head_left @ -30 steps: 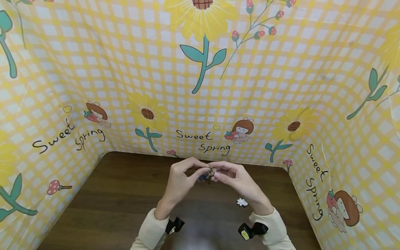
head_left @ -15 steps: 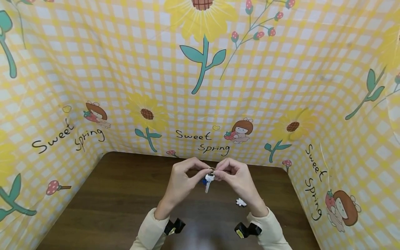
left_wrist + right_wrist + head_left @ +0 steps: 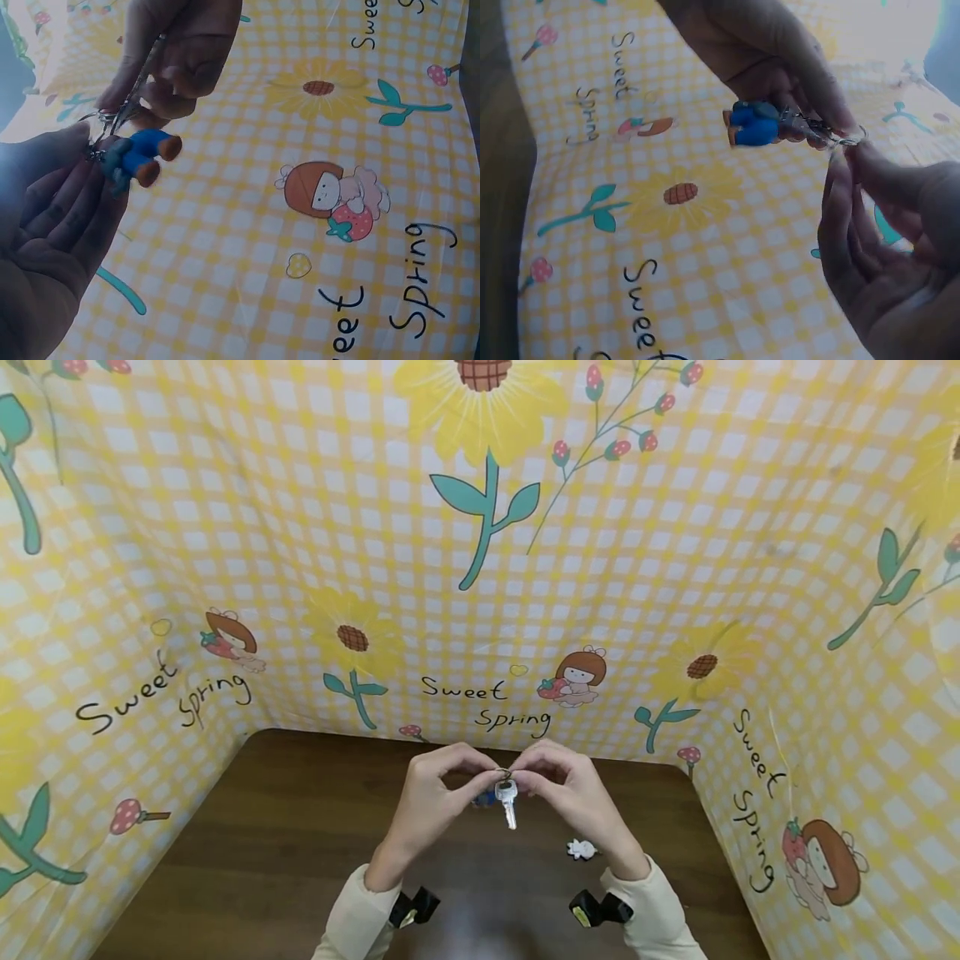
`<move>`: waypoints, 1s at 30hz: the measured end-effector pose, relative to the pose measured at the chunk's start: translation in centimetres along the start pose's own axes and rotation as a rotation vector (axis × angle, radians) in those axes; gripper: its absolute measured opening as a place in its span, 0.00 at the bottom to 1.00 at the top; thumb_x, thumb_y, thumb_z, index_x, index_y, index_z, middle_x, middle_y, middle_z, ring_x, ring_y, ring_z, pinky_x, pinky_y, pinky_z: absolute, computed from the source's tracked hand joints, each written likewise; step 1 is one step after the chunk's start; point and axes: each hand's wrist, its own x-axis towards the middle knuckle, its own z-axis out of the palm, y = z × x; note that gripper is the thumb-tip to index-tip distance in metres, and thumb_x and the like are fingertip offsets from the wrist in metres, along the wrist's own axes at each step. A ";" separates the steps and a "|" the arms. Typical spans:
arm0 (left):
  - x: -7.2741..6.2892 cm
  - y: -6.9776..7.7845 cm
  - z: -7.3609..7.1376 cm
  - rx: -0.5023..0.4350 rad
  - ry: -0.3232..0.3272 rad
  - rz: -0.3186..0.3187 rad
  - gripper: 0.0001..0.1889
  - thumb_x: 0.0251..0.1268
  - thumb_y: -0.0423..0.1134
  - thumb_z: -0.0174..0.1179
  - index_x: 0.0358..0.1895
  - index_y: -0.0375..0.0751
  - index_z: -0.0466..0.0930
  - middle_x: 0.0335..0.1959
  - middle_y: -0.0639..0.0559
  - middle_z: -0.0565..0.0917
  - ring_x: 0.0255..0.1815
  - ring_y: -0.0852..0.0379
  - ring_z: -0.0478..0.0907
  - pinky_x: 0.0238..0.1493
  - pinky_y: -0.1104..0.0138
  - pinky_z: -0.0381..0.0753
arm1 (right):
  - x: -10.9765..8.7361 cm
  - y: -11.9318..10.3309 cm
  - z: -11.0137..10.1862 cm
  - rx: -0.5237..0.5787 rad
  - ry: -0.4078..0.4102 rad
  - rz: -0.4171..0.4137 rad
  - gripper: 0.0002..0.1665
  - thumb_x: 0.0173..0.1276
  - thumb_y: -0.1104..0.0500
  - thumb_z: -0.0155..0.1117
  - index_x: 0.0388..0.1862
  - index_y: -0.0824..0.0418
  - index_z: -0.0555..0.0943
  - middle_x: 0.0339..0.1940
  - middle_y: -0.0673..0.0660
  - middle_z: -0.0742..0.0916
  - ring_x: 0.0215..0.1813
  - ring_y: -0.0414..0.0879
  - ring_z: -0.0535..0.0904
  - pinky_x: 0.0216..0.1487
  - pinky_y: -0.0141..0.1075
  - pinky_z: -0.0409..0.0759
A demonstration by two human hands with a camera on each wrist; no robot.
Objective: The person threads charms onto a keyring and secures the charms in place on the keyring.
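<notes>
Both hands meet over the far part of the table. My left hand (image 3: 429,795) pinches a metal key ring (image 3: 853,140) between thumb and fingers. Opposite it, my right hand (image 3: 576,792) pinches the ring's other side, fingertips close to the left ones. A silver key (image 3: 507,802) hangs down from the ring between the hands. From a short chain dangles a small blue figurine charm (image 3: 142,156) with brown feet, by the left fingers; the right wrist view shows the same blue charm (image 3: 754,124) sideways. The fingertips hide part of the ring.
On the dark wooden table (image 3: 300,860) lies a small white, jagged-edged piece (image 3: 581,849), left of the right wrist. A yellow checked cloth (image 3: 480,635) with printed flowers walls the table at the back and sides. Black wrist cameras sit at both cuffs.
The key has swung down into view below the ring, hanging nearly upright now. The right fingers have shifted their hold on the ring, while the left hand stays nearly in place.
</notes>
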 end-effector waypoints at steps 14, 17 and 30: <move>0.1 0.1 -0.5 0.002 -0.071 0.026 0.08 0.65 0.25 0.73 0.40 0.42 0.90 0.37 0.51 0.90 0.36 0.58 0.87 0.40 0.64 0.89 | -0.3 0.8 0.1 0.378 -0.094 0.097 0.08 0.84 0.63 0.56 0.40 0.62 0.77 0.46 0.53 0.74 0.46 0.46 0.70 0.48 0.38 0.73; 0.0 0.0 -0.5 -0.016 -0.081 0.008 0.02 0.69 0.30 0.72 0.40 0.39 0.89 0.36 0.52 0.89 0.33 0.58 0.87 0.36 0.65 0.89 | -0.3 0.7 0.0 0.246 -0.150 0.053 0.10 0.85 0.62 0.55 0.39 0.61 0.78 0.47 0.55 0.75 0.48 0.47 0.70 0.48 0.39 0.73; 0.2 0.1 -0.1 -0.049 -0.112 0.023 0.09 0.65 0.22 0.71 0.37 0.40 0.87 0.38 0.51 0.90 0.38 0.56 0.88 0.40 0.63 0.89 | -0.5 1.0 0.6 0.486 -0.154 0.079 0.16 0.87 0.62 0.46 0.37 0.55 0.77 0.46 0.51 0.67 0.49 0.46 0.62 0.49 0.39 0.63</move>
